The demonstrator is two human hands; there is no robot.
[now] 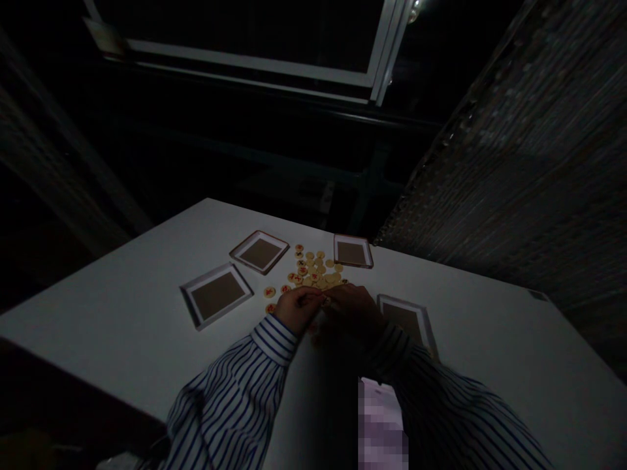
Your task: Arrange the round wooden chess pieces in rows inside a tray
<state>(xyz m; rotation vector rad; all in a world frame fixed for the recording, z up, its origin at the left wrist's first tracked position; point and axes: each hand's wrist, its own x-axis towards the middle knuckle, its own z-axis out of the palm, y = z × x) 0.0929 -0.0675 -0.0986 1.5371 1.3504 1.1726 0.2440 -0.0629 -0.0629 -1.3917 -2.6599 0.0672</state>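
Round wooden pieces [312, 269], several with red or black characters, lie in a loose heap on the white table [161, 274]. At the near side of the heap my left hand [300, 308] has its fingers pressed together, with a piece [326, 301] at the fingertips. Close against it, my right hand [353, 309] reaches in from the right, in deep shadow; its fingertips are too dark to make out. A few pieces [270, 292] lie apart to the left of my left hand, and others are dim in the shadow below the hands.
Four shallow trays surround the heap: one at left [241, 274], one at back left [279, 242], one at back right [353, 264], one at right [428, 320], partly behind my right sleeve. A pixelated bright object [382, 424] is at the near edge. A shiny curtain [514, 150] hangs at right.
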